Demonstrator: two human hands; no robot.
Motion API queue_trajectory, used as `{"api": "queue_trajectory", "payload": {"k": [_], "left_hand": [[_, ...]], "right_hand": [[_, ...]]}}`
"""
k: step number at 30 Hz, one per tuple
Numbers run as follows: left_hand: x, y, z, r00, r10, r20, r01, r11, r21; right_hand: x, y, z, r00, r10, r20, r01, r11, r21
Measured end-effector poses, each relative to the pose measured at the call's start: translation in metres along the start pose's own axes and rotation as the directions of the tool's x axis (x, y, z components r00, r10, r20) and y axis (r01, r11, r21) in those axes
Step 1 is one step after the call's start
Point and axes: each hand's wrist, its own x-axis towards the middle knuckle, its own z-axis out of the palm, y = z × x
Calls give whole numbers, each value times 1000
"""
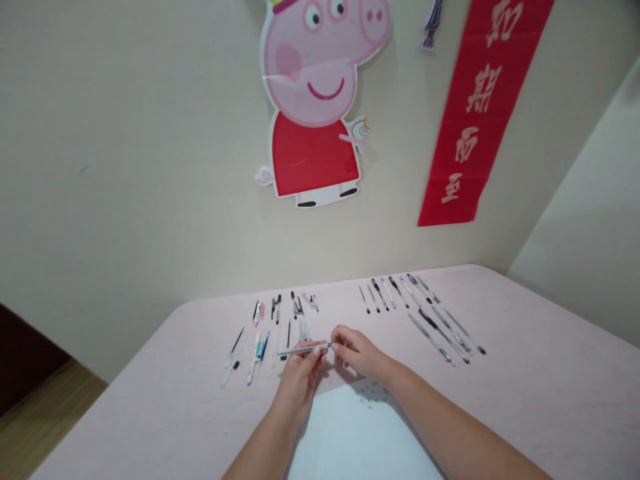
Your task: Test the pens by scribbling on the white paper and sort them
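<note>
My left hand (299,379) and my right hand (356,351) meet over the middle of a pink table (525,380). Together they hold a thin pen (305,349) that lies level between them. The left fingers pinch its barrel, and the right fingertips are at its right end. Beneath my wrists lies a white sheet of paper (350,433) with small scribbles near its top edge.
Several pens and loose pen parts (270,330) lie in rows left of my hands. Another row of whole pens (425,310) lies at the right, near the wall. A cartoon pig cut-out (315,100) and a red banner (480,107) hang on the wall.
</note>
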Motion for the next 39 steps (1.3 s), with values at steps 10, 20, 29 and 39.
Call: {"api": "queue_trajectory", "payload": {"k": [10, 20, 29, 39], "left_hand": [[-1, 1, 1, 1000, -2, 5, 2, 1000, 2], [-1, 0, 2, 1000, -5, 9, 5, 1000, -2], [-2, 1, 2, 1000, -6, 17, 6, 1000, 13], [-7, -1, 4, 998, 5, 61, -12, 993, 119]], "right_hand": [[0, 0, 1, 1000, 12, -4, -12, 1000, -6], [1, 2, 0, 998, -55, 9, 55, 998, -33], [1, 0, 0, 999, -30, 18, 31, 999, -32], [-2, -6, 0, 999, -49, -21, 48, 996, -72]]}}
